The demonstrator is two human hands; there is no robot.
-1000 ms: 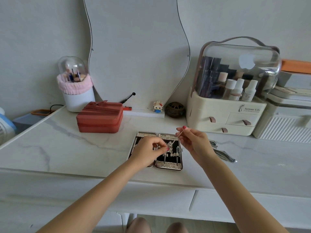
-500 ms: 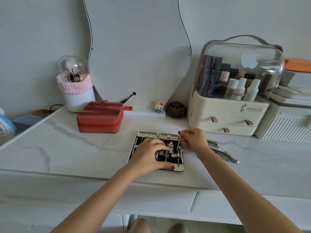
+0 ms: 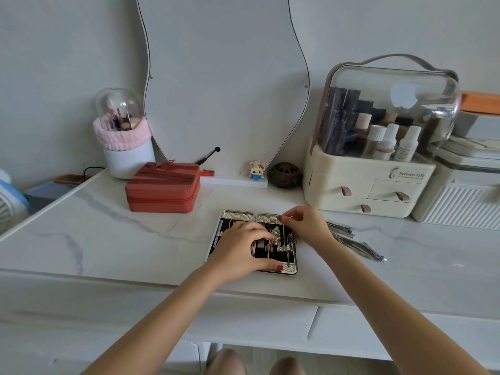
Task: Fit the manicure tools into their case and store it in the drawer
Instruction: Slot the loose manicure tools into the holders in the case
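Case (image 3: 238,216) lay open on the countertop (image 3: 108,239), left hand (image 3: 240,251) pressing it flat, right hand (image 3: 305,226) pinching a thin tool into its right half; risk was a missed clip, loose tools (image 3: 351,242) still waiting beside it.

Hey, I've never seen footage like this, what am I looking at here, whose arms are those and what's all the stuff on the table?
No machine here: a person wears a camera on their head, so the single view looks down along their own bare arms. The left hand rests on an open manicure case lying flat on a white marble tabletop. The right hand pinches the end of a thin metal tool over the case's right half. More loose metal tools lie to the right. Behind stand a red zip box, a brush holder, a mirror and a cream cosmetics organiser.
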